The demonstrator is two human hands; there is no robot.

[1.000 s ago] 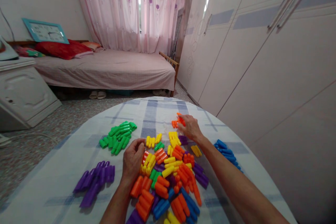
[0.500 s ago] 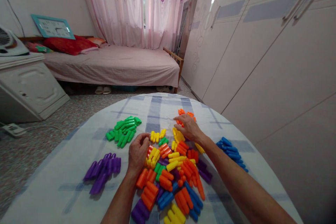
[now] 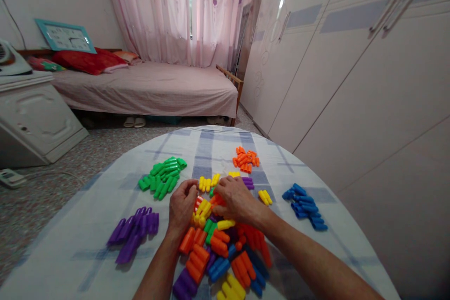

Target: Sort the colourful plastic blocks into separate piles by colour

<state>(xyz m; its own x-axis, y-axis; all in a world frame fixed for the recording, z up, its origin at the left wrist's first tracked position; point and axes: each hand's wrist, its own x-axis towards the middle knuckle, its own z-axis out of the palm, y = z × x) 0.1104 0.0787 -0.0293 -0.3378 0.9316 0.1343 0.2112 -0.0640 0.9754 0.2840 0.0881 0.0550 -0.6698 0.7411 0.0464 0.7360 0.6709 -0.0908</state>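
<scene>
A mixed heap of plastic pieces shaped like joined tubes lies between my forearms, with orange pieces (image 3: 198, 262), yellow pieces (image 3: 202, 211) and blue pieces (image 3: 220, 267) among them. At the heap's left edge my left hand (image 3: 183, 204) has curled fingers beside a red-orange piece (image 3: 198, 203); whatever they grip is hidden. My right hand (image 3: 236, 199) reaches over the heap, its fingers bent down around an orange piece (image 3: 217, 200), which it partly covers. Small yellow pieces (image 3: 205, 184) lie just beyond both hands.
Sorted by colour around the heap are a green pile (image 3: 163, 176), a purple pile (image 3: 133, 232), an orange pile (image 3: 245, 159) and a blue pile (image 3: 305, 206). The round table (image 3: 116, 183) wears a checked cloth. Behind stand a bed (image 3: 151, 82) and a wardrobe (image 3: 369, 103).
My right hand has come back from the far orange pile to the heap, moving left and nearer, onto an orange piece. My left hand stays in nearly the same place.
</scene>
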